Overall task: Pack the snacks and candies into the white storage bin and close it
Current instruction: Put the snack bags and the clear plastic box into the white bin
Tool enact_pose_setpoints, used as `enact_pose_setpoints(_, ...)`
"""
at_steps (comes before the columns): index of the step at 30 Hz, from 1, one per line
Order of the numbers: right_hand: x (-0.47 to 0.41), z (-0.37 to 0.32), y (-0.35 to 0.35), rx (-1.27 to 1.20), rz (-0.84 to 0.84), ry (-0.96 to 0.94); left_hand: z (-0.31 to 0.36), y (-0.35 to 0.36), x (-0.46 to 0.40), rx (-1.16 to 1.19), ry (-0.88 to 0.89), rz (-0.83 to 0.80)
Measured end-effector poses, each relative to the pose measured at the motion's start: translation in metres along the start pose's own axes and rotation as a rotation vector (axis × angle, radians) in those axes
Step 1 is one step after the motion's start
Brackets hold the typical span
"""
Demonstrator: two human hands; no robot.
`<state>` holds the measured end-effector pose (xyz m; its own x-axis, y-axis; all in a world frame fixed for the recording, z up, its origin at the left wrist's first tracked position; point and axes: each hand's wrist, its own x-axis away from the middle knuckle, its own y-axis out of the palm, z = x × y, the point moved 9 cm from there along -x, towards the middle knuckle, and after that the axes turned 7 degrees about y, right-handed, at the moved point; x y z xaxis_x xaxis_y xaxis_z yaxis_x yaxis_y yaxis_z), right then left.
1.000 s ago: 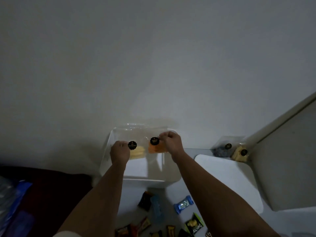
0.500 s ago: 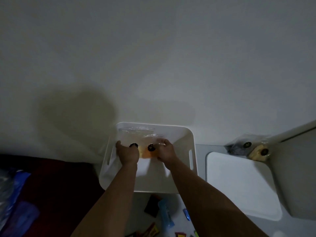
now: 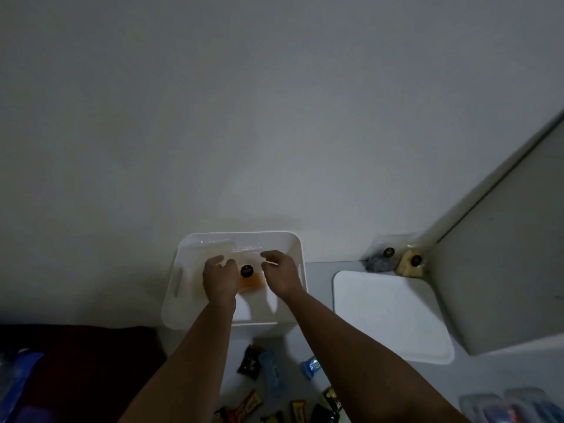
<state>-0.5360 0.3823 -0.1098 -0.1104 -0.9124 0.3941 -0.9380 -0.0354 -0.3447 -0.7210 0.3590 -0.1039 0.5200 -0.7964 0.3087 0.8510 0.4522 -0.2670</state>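
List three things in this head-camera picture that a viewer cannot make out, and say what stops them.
1. Left clear packet's contents in the white bin: covered by the left hand.
2. Print on the black sticker of the orange packet: too small, too dim.
3. Wrapped candies at the bottom: cut off by the frame edge and the forearms.
4. Grey packet in the far corner: contents too dark to tell.
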Motion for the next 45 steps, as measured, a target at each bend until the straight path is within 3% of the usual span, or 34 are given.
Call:
enact_pose_setpoints(4, 0.033, -0.012, -0.056, -0.061, 0.123, -0.189, 0.044, 0.033, 0.046, -0.083, 0.124, -0.084)
enact_pose_setpoints(8, 0.047, 0.016, -0.133, -0.103, 0.264, -0.175, 0.067, 0.087, 0.09, -0.105, 0.232, -0.203)
enact_pose_setpoints(16, 0.043, 0.115, -0.291, -0.129, 0.471, 0.095, 0.047, 0.226, 0.156, -0.16, 0.228, -0.478)
enact_pose_setpoints(21, -0.008, 0.205, -0.356, -0.099, 0.419, 0.302, 0.018, 0.307, 0.162, -0.198, 0.147, -0.578)
enact_pose_setpoints(31, -0.079, 0.231, -0.411, -0.156, 0.427, 0.471, -0.028, 0.409, 0.133, -0.307, 0.049, -0.541)
enact_pose_setpoints(38, -0.12, 0.241, -0.404, -0.265, 0.48, 0.444, -0.03, 0.439, 0.105, -0.527, 0.245, -0.432)
enact_pose_setpoints(45, -0.104, 0.237, -0.411, -0.169, 0.532, 0.427, -0.021, 0.431, 0.122, -0.331, 0.275, -0.428)
